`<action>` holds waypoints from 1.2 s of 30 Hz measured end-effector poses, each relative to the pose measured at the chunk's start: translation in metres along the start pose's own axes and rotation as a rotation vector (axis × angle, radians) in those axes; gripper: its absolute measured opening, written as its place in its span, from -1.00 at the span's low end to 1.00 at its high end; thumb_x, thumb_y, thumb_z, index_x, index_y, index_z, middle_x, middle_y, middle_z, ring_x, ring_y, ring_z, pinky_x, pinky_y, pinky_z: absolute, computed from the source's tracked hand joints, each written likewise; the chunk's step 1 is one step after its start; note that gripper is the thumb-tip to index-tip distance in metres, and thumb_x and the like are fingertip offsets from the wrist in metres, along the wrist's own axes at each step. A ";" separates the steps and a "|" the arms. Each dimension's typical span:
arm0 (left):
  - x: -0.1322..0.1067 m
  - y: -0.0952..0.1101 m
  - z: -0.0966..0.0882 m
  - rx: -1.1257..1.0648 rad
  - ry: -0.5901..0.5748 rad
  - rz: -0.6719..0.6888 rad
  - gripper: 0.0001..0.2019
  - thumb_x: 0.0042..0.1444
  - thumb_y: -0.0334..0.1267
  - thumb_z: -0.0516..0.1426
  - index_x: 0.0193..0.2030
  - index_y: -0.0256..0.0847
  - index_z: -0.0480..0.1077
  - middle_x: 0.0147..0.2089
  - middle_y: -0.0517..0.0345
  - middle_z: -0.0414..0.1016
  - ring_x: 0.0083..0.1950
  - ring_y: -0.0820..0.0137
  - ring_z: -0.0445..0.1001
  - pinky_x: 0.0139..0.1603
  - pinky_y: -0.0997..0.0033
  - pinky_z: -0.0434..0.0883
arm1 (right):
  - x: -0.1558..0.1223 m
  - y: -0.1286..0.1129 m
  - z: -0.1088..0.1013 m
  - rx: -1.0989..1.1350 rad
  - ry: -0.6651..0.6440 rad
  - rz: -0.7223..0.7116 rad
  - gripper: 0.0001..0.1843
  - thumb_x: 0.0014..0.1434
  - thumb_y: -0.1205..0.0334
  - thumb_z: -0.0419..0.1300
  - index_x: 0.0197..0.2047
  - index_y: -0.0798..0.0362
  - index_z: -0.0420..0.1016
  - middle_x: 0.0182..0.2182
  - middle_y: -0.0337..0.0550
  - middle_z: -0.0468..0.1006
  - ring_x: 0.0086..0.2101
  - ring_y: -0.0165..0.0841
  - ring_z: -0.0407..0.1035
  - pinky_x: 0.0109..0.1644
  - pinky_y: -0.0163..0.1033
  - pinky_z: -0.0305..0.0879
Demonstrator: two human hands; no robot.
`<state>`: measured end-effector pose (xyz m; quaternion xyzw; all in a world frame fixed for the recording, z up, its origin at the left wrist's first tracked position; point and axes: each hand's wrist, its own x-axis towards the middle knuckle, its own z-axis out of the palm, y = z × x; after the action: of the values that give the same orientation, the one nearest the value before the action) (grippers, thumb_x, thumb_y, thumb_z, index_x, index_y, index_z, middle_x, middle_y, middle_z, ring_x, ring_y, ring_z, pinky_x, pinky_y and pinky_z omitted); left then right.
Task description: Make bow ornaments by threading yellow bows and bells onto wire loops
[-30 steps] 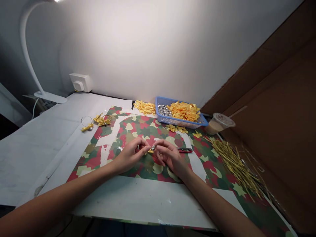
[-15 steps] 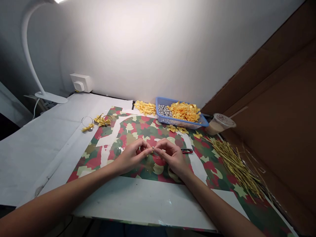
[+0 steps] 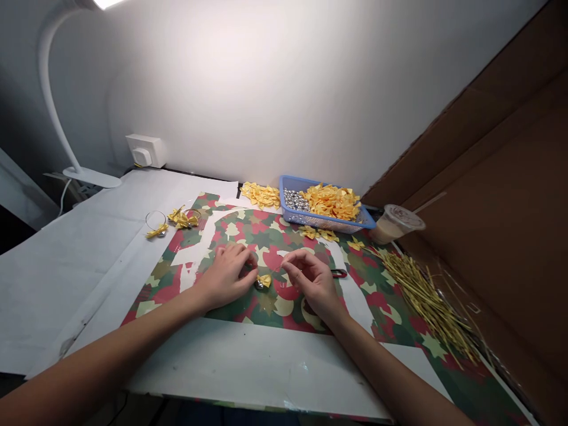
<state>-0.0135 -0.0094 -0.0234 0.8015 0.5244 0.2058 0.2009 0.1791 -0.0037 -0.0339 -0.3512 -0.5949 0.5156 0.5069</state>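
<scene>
My left hand (image 3: 227,273) rests on the camouflage-patterned sheet (image 3: 266,302), fingers curled, its tips beside a small yellow bow with a silver bell (image 3: 262,281). My right hand (image 3: 310,279) hovers just right of the bow with thumb and forefinger pinched; a thin gold tie seems to run from the pinch toward the bow. The bow lies on the sheet between the two hands.
A blue basket (image 3: 326,222) at the back holds silver bells and yellow bows. More yellow bows (image 3: 261,194) lie beside it. Finished bows with rings (image 3: 177,219) sit at the left. Gold ties (image 3: 421,290), a lidded cup (image 3: 394,222) and small red scissors (image 3: 339,273) lie at the right. A cardboard wall (image 3: 497,177) stands right.
The hands were pinched together around the bow and bell above the sheet; now they have parted and the bow lies on the sheet between them.
</scene>
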 end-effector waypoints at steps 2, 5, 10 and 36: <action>0.000 0.000 -0.003 0.008 -0.033 0.013 -0.92 0.14 -0.27 0.01 -0.33 -0.17 0.28 -0.23 0.13 0.35 -0.09 0.24 0.31 0.04 0.09 0.14 | 0.000 0.000 -0.001 0.002 0.017 0.003 -0.79 0.10 0.08 0.26 -0.38 0.03 0.40 -0.48 -0.30 0.34 -0.60 -0.53 0.11 -0.58 -0.39 0.10; -0.001 0.001 -0.005 0.005 -0.095 0.019 -0.92 0.12 -0.27 0.04 -0.26 -0.17 0.32 -0.18 0.12 0.35 -0.06 0.23 0.31 0.07 0.07 0.11 | 0.000 -0.002 -0.001 0.000 0.028 -0.002 -0.80 0.10 0.09 0.26 -0.38 0.03 0.41 -0.48 -0.29 0.37 -0.60 -0.53 0.13 -0.56 -0.39 0.14; -0.003 0.007 -0.003 -0.078 -0.130 0.028 -0.84 0.23 -0.19 -0.03 -0.17 -0.13 0.33 -0.08 0.10 0.37 0.01 0.23 0.30 0.10 0.08 0.08 | 0.000 -0.004 0.000 0.008 0.017 -0.014 -0.81 0.11 0.09 0.26 -0.38 0.03 0.41 -0.48 -0.28 0.38 -0.59 -0.52 0.14 -0.54 -0.38 0.16; -0.001 0.004 0.006 -0.522 -0.047 0.060 -0.85 0.15 -0.25 0.12 -0.16 -0.23 0.36 -0.25 0.06 0.56 -0.19 0.34 0.52 -0.21 0.37 0.42 | -0.002 -0.007 -0.003 0.015 0.035 -0.018 -0.79 0.11 0.06 0.25 -0.36 0.02 0.43 -0.47 -0.27 0.41 -0.60 -0.52 0.15 -0.57 -0.37 0.15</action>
<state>-0.0076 -0.0126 -0.0258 0.7423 0.4246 0.3212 0.4067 0.1827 -0.0061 -0.0279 -0.3511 -0.5850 0.5093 0.5246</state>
